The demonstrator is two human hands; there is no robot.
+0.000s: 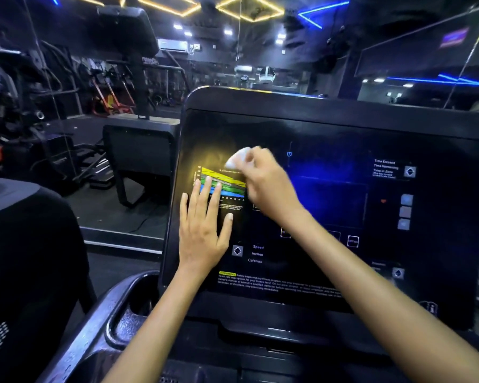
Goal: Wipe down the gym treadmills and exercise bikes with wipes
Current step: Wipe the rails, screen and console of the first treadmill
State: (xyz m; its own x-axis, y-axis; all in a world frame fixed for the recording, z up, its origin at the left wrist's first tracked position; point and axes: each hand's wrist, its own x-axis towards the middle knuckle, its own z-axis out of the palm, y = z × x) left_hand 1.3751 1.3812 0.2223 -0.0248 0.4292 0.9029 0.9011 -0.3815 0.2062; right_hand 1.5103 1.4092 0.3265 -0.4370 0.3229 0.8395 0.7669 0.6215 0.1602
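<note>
Fingers [250, 158] of right hand [263, 181] curled round white wipe [237, 157] against treadmill console [329, 128]; left hand [205, 228] flat, fingers straight.

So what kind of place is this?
Most likely a gym: a treadmill console printed with Speed, Incline and Calories, more exercise machines behind, and the right hand holding a white wipe against it.

dark gym | yellow hexagon ceiling lights [177, 4] | blue neon strips [321, 12] | wall air conditioner [173, 45]
</note>
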